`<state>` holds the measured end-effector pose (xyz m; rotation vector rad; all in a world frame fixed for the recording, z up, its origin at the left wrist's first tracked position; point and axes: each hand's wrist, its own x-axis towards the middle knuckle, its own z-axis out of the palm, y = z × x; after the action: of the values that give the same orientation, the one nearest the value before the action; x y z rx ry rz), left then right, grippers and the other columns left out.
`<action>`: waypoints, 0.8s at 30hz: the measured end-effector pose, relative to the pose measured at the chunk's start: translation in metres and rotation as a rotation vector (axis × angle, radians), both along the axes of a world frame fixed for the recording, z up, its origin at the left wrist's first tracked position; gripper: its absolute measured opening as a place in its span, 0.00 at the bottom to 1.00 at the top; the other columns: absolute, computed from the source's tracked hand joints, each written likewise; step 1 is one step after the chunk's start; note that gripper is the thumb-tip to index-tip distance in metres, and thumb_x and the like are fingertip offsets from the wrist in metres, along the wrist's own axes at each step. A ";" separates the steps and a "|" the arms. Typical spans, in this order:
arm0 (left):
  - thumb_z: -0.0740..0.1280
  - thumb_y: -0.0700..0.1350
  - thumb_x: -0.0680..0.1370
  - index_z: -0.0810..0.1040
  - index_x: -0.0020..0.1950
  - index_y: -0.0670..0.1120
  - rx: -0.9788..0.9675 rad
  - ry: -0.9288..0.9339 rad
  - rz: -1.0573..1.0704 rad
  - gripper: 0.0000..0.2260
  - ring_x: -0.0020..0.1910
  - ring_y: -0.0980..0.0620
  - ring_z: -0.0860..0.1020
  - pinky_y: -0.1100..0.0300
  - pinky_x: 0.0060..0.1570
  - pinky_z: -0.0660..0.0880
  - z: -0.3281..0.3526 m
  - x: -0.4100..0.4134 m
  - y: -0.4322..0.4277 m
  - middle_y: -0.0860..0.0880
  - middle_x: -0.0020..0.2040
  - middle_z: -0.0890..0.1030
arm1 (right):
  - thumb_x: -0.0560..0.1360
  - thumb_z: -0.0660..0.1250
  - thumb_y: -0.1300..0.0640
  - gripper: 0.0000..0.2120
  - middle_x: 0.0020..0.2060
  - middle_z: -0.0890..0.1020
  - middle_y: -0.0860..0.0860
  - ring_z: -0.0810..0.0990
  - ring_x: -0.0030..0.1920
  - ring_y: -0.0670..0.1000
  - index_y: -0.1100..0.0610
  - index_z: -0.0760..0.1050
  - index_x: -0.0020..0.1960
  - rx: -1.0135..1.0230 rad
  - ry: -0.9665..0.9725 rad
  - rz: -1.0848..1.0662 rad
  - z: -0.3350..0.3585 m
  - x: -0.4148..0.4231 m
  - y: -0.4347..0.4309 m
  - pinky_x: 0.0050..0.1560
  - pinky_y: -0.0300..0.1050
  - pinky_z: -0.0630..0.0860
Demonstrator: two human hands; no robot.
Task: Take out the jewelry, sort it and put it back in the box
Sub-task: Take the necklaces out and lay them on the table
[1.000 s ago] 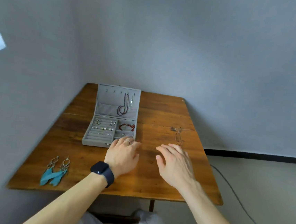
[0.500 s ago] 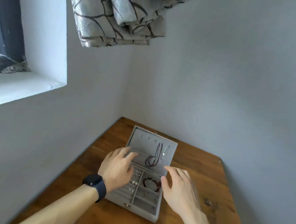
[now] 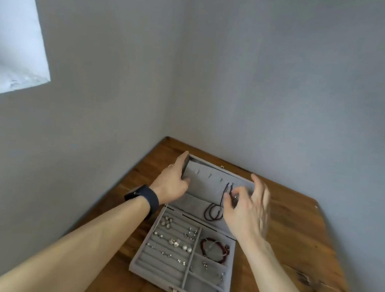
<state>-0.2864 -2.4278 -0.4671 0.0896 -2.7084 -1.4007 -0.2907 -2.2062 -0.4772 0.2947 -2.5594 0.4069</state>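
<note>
Now, box (image 3: 163, 264): I see it open on the worktop (image 3: 295, 238), grey, sitting at 6 o'clock of my view, clasp at its own 6 o'clock edge.
Lid (image 3: 203, 182): raised at the box's 12 o'clock side, leaning back, its lined inside facing me.
Left hand (image 3: 171, 182): grips the lid's 9 o'clock edge; the thumb lies on the lining.
Left fingers (image 3: 182, 159): wrapped behind the lid's upper corner, holding it.
Right hand (image 3: 247, 213): raised in front of the lid's 3 o'clock part and blurred.
Right fingers (image 3: 260, 187): the outer ones stand spread and upright; thumb and forefinger are narrow, right at the necklace's upper strands. I cannot tell whether they actually pinch it.
Necklace (image 3: 213, 212): dark red beads, hanging down the lid's lining at its 3 o'clock side, loops resting near the hinge.
Bracelet (image 3: 214, 247): red, in the tray's compartment at 2 o'clock.
Earrings (image 3: 174, 241): silver pieces and pearl studs set along the ridged rows in the tray's 9 o'clock half.
Watch (image 3: 145, 199): dark band on the left wrist.
</note>
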 end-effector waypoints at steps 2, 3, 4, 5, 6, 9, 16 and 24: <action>0.63 0.44 0.82 0.47 0.82 0.54 0.000 0.012 -0.011 0.33 0.73 0.45 0.68 0.60 0.67 0.65 -0.005 0.001 -0.003 0.43 0.77 0.66 | 0.73 0.74 0.51 0.07 0.71 0.70 0.58 0.65 0.72 0.60 0.54 0.79 0.43 0.015 0.002 0.001 -0.004 -0.001 -0.001 0.63 0.57 0.72; 0.63 0.44 0.83 0.47 0.82 0.54 -0.004 0.017 -0.020 0.33 0.74 0.44 0.67 0.59 0.69 0.63 -0.006 0.002 -0.004 0.43 0.77 0.65 | 0.72 0.74 0.51 0.07 0.71 0.71 0.58 0.66 0.72 0.60 0.54 0.80 0.43 0.025 0.006 0.004 -0.004 -0.002 -0.002 0.63 0.57 0.72; 0.63 0.44 0.83 0.47 0.82 0.54 -0.012 0.022 -0.027 0.33 0.74 0.44 0.66 0.58 0.70 0.63 -0.006 0.002 -0.005 0.43 0.77 0.64 | 0.72 0.74 0.52 0.07 0.70 0.72 0.57 0.66 0.71 0.60 0.54 0.80 0.42 0.039 0.010 0.010 -0.004 -0.002 -0.002 0.63 0.57 0.72; 0.63 0.43 0.83 0.47 0.82 0.55 -0.017 0.028 -0.032 0.33 0.74 0.44 0.66 0.57 0.71 0.63 -0.007 0.003 -0.005 0.42 0.77 0.64 | 0.73 0.74 0.53 0.06 0.70 0.72 0.57 0.67 0.71 0.59 0.55 0.79 0.42 0.051 0.012 0.019 -0.004 -0.003 -0.003 0.63 0.57 0.72; 0.63 0.43 0.83 0.46 0.82 0.55 -0.023 0.036 -0.036 0.33 0.74 0.44 0.66 0.58 0.70 0.62 -0.008 0.003 -0.006 0.42 0.77 0.64 | 0.73 0.74 0.54 0.05 0.69 0.73 0.56 0.67 0.71 0.59 0.55 0.79 0.42 0.054 0.013 0.028 -0.003 -0.003 -0.004 0.63 0.57 0.71; 0.62 0.42 0.83 0.45 0.82 0.55 -0.055 0.058 -0.039 0.34 0.73 0.44 0.67 0.62 0.65 0.62 -0.009 0.008 -0.005 0.41 0.76 0.65 | 0.76 0.70 0.58 0.02 0.68 0.74 0.54 0.67 0.69 0.57 0.56 0.78 0.45 -0.013 0.047 0.046 0.007 -0.007 -0.005 0.64 0.56 0.69; 0.62 0.41 0.82 0.45 0.82 0.52 -0.113 0.048 -0.039 0.34 0.70 0.42 0.70 0.56 0.66 0.68 0.003 0.018 -0.003 0.39 0.74 0.68 | 0.80 0.65 0.62 0.02 0.66 0.73 0.56 0.70 0.65 0.57 0.59 0.75 0.50 -0.150 0.149 0.196 0.068 -0.008 -0.003 0.63 0.50 0.66; 0.71 0.49 0.75 0.60 0.78 0.54 -0.073 0.137 -0.135 0.35 0.72 0.48 0.68 0.62 0.62 0.64 0.084 0.048 0.027 0.48 0.75 0.69 | 0.82 0.63 0.56 0.03 0.66 0.72 0.47 0.66 0.66 0.46 0.54 0.74 0.50 -0.162 0.112 0.372 0.139 0.047 0.005 0.62 0.37 0.60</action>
<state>-0.2380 -2.4004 -0.3828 -0.1903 -2.6918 -1.2858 -0.2439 -2.2008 -0.3384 0.7154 -2.3429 0.7088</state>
